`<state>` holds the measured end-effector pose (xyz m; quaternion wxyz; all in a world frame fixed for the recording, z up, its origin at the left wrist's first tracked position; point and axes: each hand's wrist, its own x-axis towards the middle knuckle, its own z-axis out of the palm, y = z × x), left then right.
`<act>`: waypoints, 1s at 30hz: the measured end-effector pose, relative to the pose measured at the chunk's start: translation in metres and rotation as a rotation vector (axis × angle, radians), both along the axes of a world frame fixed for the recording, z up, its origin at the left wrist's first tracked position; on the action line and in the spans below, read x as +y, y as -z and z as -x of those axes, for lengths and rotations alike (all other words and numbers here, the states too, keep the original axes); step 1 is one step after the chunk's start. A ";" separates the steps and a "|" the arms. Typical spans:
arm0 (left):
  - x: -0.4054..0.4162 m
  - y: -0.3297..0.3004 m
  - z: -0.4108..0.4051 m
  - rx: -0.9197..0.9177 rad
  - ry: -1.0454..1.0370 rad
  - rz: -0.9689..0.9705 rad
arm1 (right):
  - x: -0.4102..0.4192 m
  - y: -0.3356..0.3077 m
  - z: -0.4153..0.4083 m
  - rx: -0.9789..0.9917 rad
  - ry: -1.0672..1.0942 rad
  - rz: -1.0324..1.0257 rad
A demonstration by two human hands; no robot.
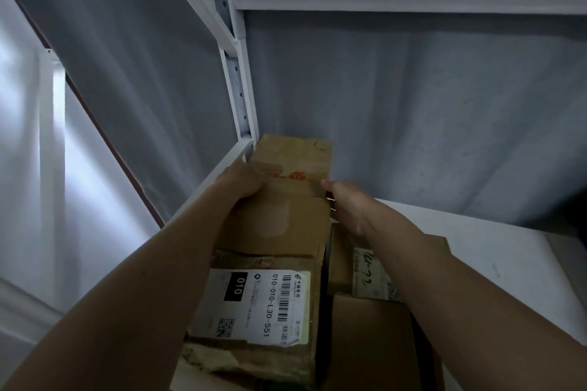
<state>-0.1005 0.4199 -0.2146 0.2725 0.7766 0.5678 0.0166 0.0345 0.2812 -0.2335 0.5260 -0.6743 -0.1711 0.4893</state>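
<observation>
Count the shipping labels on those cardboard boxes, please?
2. A printed label sits on the large box that the left hand grips; a handwritten label is on the smaller box right of it. Others may be hidden.

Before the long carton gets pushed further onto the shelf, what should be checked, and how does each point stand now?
1. Left hand grips the long carton at its left edge: ok.
2. Right hand holds the right edge: cannot tell, fingers hidden.
3. Far end of the carton over the shelf: ok.
4. Gap to the corner post: cannot tell.
5. Shipping label faces up: ok.
6. Right wrist apart from the smaller carton: cannot tell.
</observation>
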 end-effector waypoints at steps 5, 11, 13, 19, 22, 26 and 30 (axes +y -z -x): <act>-0.005 -0.003 -0.007 0.023 0.094 -0.053 | -0.006 0.000 -0.012 0.060 0.043 -0.064; -0.017 -0.018 -0.025 0.047 0.175 -0.179 | -0.025 -0.012 -0.030 0.058 0.104 -0.163; -0.026 -0.025 -0.034 -0.032 0.185 -0.201 | -0.034 -0.021 -0.038 0.015 0.106 -0.221; -0.072 -0.050 -0.061 -0.158 0.333 -0.137 | -0.083 -0.042 -0.068 -0.071 0.145 -0.254; -0.096 -0.063 -0.077 -0.181 0.376 -0.117 | -0.119 -0.052 -0.082 -0.086 0.178 -0.260; -0.138 -0.076 -0.101 -0.248 0.499 -0.033 | -0.174 -0.065 -0.099 -0.124 0.251 -0.268; -0.182 -0.085 -0.127 -0.243 0.593 0.021 | -0.230 -0.074 -0.117 -0.168 0.317 -0.254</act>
